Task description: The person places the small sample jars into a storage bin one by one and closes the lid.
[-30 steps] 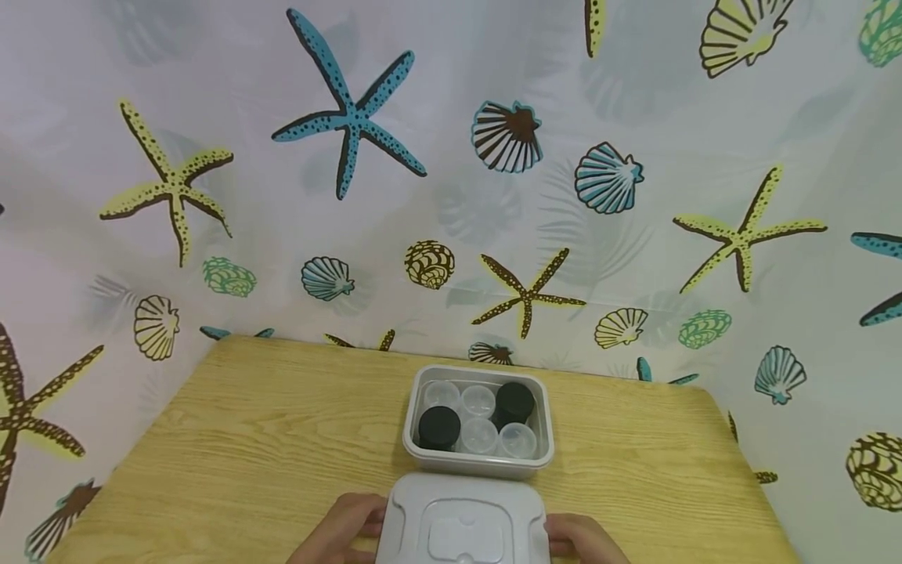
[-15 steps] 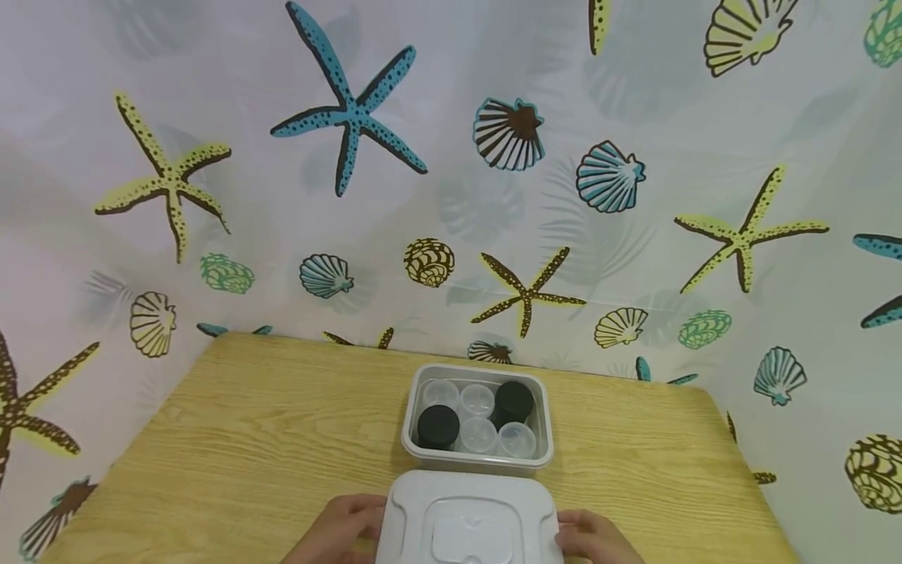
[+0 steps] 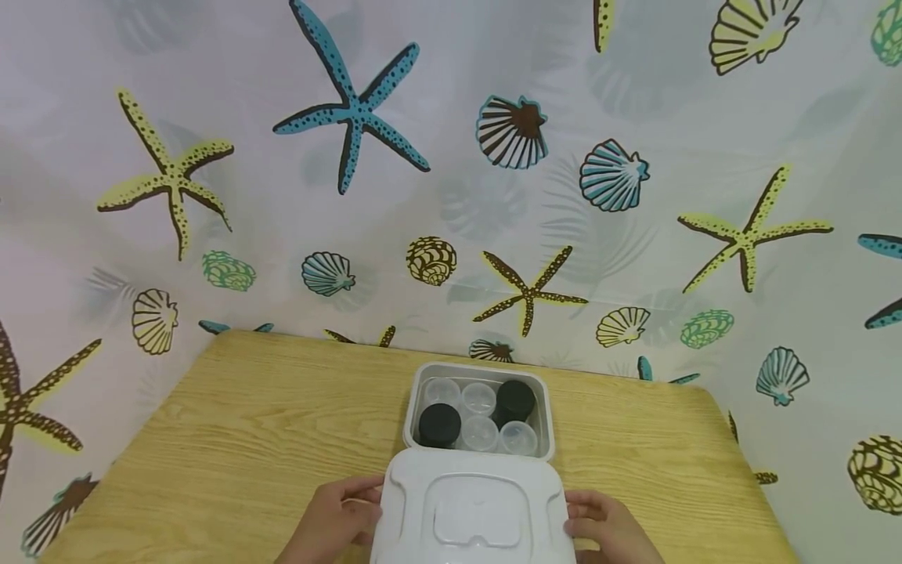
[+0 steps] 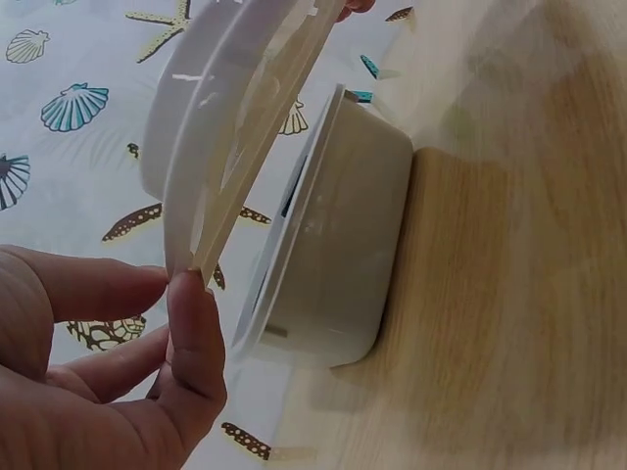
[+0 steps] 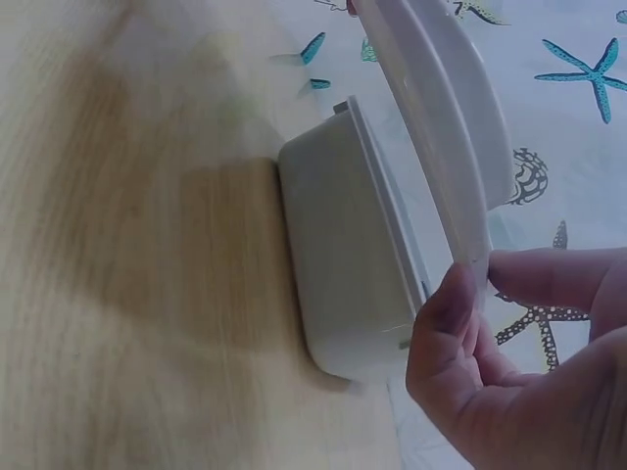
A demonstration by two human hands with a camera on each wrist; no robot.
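My left hand (image 3: 337, 517) pinches the left edge of a white plastic lid (image 3: 475, 513) between thumb and fingers. At the opposite edge my right hand (image 3: 607, 526) pinches it the same way. Both wrist views show the lid tilted and raised off the table, apart from a grey-white box (image 4: 348, 235). In the head view that box stands just beyond the lid, uncovered, its near wall hidden. Inside are two black round-topped pieces, one at front left (image 3: 440, 425) and one at back right, and several clear cups (image 3: 479, 433).
The box rests on a wood-grain table (image 3: 282, 407). A white cloth (image 3: 451, 196) printed with starfish and shells hangs behind the table and along both sides.
The lid has moved forward and up with both hands, and now overlaps the box's front rim in the head view. The box and its contents have stayed put.
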